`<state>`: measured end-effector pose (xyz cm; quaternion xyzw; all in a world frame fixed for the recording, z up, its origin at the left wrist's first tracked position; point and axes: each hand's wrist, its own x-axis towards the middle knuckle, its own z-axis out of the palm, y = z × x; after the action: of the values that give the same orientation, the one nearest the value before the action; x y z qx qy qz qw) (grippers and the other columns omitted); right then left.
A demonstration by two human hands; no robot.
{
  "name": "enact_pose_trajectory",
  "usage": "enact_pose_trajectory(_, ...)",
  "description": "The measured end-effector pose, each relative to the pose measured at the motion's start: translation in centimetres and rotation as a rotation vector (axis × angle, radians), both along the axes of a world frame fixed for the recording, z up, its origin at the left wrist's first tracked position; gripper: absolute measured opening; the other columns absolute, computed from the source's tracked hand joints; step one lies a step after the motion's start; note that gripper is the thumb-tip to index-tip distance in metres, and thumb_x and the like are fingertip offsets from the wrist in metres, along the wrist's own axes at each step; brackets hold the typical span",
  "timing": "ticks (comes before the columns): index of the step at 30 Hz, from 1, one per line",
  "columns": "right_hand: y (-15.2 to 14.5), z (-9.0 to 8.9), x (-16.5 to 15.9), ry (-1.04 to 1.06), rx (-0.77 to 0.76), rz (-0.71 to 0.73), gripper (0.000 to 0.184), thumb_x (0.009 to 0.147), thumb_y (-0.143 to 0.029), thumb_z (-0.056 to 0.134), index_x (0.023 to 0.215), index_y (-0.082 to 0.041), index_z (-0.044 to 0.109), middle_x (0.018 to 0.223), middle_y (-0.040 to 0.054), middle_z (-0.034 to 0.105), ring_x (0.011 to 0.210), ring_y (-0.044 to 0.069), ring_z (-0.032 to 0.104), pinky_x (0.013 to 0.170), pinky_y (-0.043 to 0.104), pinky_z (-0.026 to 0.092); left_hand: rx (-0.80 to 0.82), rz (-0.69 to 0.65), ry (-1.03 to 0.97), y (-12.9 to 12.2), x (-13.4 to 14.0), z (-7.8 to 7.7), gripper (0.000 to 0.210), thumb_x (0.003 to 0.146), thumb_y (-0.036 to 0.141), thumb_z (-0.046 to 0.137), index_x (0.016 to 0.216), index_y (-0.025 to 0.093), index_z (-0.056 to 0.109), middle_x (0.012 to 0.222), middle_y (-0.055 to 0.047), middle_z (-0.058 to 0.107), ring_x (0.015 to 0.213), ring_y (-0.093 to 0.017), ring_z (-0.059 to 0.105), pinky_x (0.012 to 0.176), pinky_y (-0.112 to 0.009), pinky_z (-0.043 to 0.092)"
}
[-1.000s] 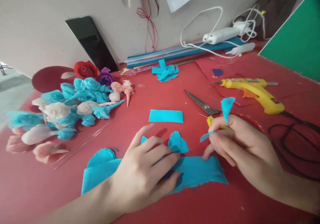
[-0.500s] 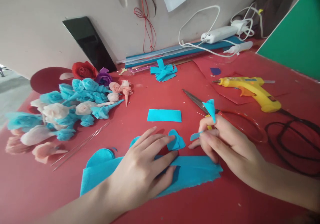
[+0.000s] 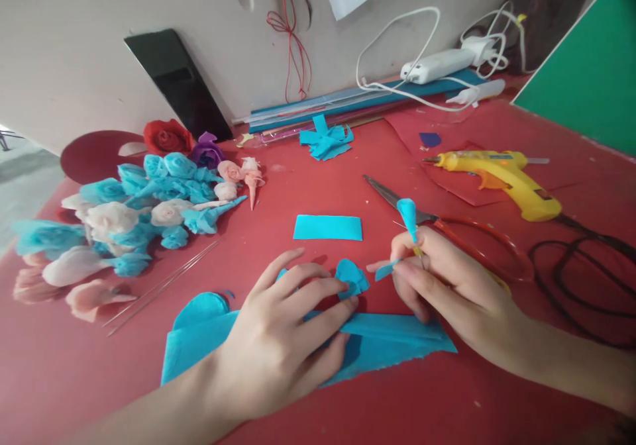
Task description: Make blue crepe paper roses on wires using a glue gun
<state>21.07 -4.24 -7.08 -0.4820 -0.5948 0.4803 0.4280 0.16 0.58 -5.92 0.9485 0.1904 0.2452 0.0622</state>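
Observation:
My left hand (image 3: pixel 288 326) lies with its fingers spread over a folded blue crepe paper sheet (image 3: pixel 397 339). Its fingertips touch a small pile of blue paper petals (image 3: pixel 352 277). In a pinch, my right hand (image 3: pixel 447 279) holds a blue paper flower bud (image 3: pixel 407 215) on a thin stem, pointing up. A blue petal strip (image 3: pixel 385 271) sticks out to the left at the same fingers. A blue paper rectangle (image 3: pixel 328 227) lies beyond my left hand. Red-handled scissors (image 3: pixel 497 240) lie just behind my right hand, partly hidden by it.
Blue, white and pink paper flowers (image 3: pixel 114 220) crowd the left side, with thin wires (image 3: pixel 163 286) beside them. A yellow glue gun (image 3: pixel 501 173) and its black cord (image 3: pixel 571 266) lie at right. Blue scraps (image 3: pixel 325 139) and a white power strip (image 3: pixel 437 65) sit farther back.
The bud in my right hand has turned, and its top now shows a rounder edge. The crepe sheet's right end reaches a little farther right. My left hand has barely moved.

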Motion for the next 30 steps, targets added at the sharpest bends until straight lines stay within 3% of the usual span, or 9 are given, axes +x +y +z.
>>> enact_pose_trajectory(6,0.46,0.18,-0.06,0.007,-0.003,0.009,0.017,0.098,-0.034,0.034,0.087,-0.023,0.039,0.051,-0.0095,0.039,0.045,0.005,0.037,0.044,0.015,0.033,-0.033,0.044,-0.001,-0.11,-0.14,-0.67,0.022,0.080,0.014,0.056,0.096,0.019,0.070,0.099,-0.001,0.070,0.094,-0.020,0.057,0.099,-0.043,0.034)
enact_pose_trajectory(18,0.84,0.27,-0.78,0.052,-0.029,0.054,0.015,0.098,-0.027,0.034,0.086,-0.021,0.040,0.051,-0.0091,0.038,0.047,0.006,0.038,0.046,0.016,0.034,0.012,0.032,0.061,0.25,0.19,-0.16,0.022,0.082,0.015,0.052,0.091,0.020,0.072,0.107,-0.009,0.069,0.106,-0.027,0.059,0.094,-0.050,0.045)
enact_pose_trajectory(30,0.61,0.27,-0.76,0.047,-0.035,0.032,0.016,0.098,-0.030,0.035,0.086,-0.022,0.041,0.051,-0.0090,0.037,0.047,0.007,0.037,0.049,0.018,0.038,0.007,0.033,0.048,0.18,0.28,0.06,0.019,0.082,0.014,0.053,0.088,0.020,0.070,0.102,-0.004,0.070,0.103,-0.025,0.061,0.096,-0.050,0.042)
